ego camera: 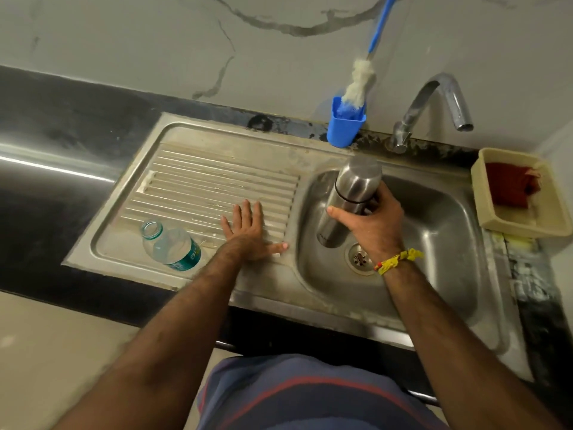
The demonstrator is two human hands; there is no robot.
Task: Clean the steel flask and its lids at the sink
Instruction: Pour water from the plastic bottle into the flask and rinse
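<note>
Steel sink (440,209), right hand (372,225) gripping flask (347,197) over basin, left hand (248,231) flat, fingers spread, on drainboard (192,181)

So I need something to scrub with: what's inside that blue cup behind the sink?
A bottle brush stands in the blue cup, its white bristles and blue handle sticking out. The cup's wall hides its tip and anything else inside.

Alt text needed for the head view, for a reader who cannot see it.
The right hand grips a capped steel flask over the sink basin, while the left hand rests flat on the ribbed drainboard near an open plastic bottle. Behind stand a dry tap and a brush in a blue holder.
</note>
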